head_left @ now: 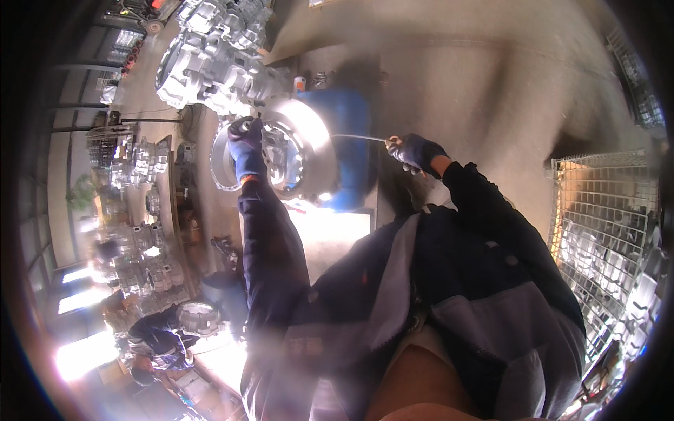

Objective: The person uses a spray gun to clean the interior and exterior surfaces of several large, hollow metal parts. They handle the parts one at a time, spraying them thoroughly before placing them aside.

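A large round cast-metal housing [319, 151] with a flanged rim and an open, ribbed inside stands in front of me, brightly lit along its top. My left hand [247, 147], in a dark blue glove, is closed at the left part of its rim; the fingertips are partly hidden. To the right of the housing, my gloved right hand [414, 152] is closed round the near end of a thin metal rod [358, 137] with what looks like a tan handle. The rod points left, its far end beside the housing's outer wall.
Behind the housing is a blue drum-like container [351, 168]. More cast-metal housings [210, 67] are stacked at the far left. A wire-mesh crate [604, 203] of metal parts stands at the right. Another person [158, 340] bends over a bench at the lower left.
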Demonstrator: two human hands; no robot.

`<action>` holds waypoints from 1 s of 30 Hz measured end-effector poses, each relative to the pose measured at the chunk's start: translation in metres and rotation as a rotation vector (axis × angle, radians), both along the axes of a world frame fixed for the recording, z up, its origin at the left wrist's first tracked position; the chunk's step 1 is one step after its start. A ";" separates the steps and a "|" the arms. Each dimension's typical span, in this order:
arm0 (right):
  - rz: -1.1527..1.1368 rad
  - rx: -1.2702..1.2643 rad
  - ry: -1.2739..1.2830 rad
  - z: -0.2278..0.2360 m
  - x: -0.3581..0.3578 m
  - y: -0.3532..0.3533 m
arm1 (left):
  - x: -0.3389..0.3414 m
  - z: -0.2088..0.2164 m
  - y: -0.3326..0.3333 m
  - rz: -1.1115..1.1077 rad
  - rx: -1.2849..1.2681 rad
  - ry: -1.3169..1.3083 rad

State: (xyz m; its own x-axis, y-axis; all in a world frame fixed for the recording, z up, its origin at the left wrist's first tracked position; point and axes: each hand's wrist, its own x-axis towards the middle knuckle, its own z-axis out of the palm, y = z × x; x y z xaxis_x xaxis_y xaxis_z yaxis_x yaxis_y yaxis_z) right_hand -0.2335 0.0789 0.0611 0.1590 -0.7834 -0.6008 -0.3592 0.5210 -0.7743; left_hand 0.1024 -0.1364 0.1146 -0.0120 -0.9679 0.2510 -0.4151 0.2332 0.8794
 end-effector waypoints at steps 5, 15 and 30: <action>-0.003 0.070 0.044 0.034 0.002 0.039 | -0.004 0.008 0.005 0.090 0.104 -0.020; -0.054 0.052 -0.346 -0.011 0.007 0.109 | -0.009 -0.004 0.007 0.078 -0.009 0.092; 0.139 -0.389 0.021 0.024 -0.004 0.151 | -0.007 -0.001 0.004 0.080 0.016 -0.008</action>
State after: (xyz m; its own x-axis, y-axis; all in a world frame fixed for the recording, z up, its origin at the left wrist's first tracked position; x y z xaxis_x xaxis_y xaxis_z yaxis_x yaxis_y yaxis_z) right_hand -0.2373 0.2298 0.0847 0.2701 -0.9247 -0.2682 -0.4234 0.1361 -0.8956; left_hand 0.0956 -0.1327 0.1133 0.0635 -0.9698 0.2353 -0.4388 0.1847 0.8794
